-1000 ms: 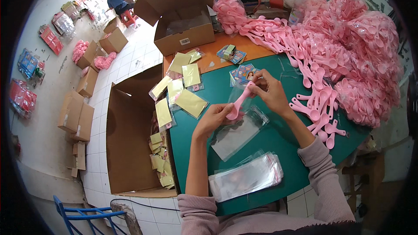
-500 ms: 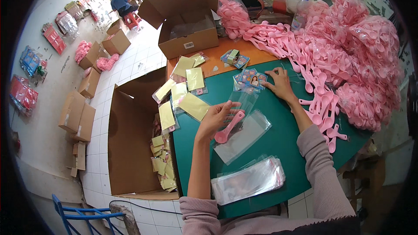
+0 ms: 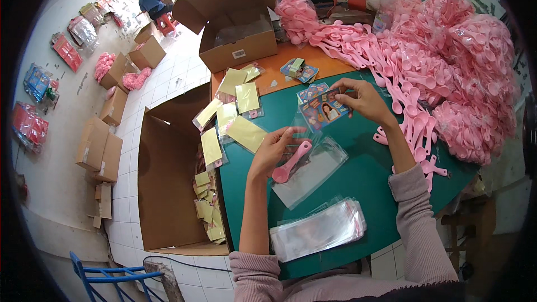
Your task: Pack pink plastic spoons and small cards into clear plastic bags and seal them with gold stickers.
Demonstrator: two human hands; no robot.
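Observation:
My left hand [image 3: 274,150] is closed over the table, with a pink spoon [image 3: 291,162] and a thin clear plastic bag in its grip. Whether the spoon lies inside that bag I cannot tell. My right hand [image 3: 364,102] pinches a blue printed card [image 3: 324,111] by its right edge, and the card's lower left corner meets the upper end of the bag. More printed cards [image 3: 311,91] lie just behind it. Beneath my left hand, flat clear bags [image 3: 313,176] rest on the green table [image 3: 251,201]; a thicker stack of clear bags [image 3: 319,232] lies nearer me.
Filled packets with yellow cards [image 3: 246,133] spread along the table's left side. Beside it stands a deep carton [image 3: 173,184] with more packets. Behind is an open cardboard box [image 3: 240,45]; a banded card bundle [image 3: 299,70] lies nearby. Pink spoons [image 3: 447,78] heap up on the right.
My right hand has lifted a card off the pile and brought it toward the bag in my left hand. The left hand keeps its hold on spoon and bag, nearly in place.

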